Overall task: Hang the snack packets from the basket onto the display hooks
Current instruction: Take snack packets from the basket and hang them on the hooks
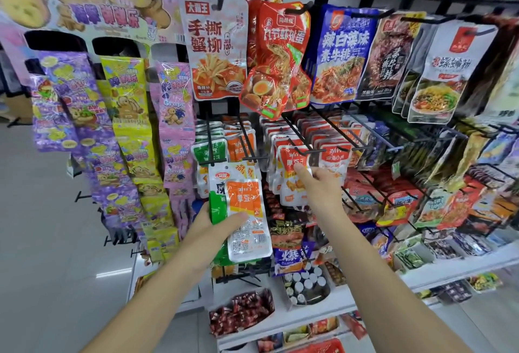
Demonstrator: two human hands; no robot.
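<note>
My left hand (pixel 216 222) grips a small stack of snack packets (pixel 243 206), an orange-and-white one in front and a green one behind, held upright below the lower hooks. My right hand (pixel 314 184) pinches an orange-and-white packet (pixel 292 172) that hangs at the front of a black display hook (pixel 306 151), thumb on its face. More orange and green packets (pixel 222 150) hang on the neighbouring hooks to the left. The basket is out of view.
Larger snack bags (pixel 217 49) hang on the upper hook row. Purple and yellow candy strips (pixel 126 133) dangle at the left. Bare hook tips (pixel 84 196) stick out at lower left. A white shelf (pixel 421 274) below carries trays of small snacks.
</note>
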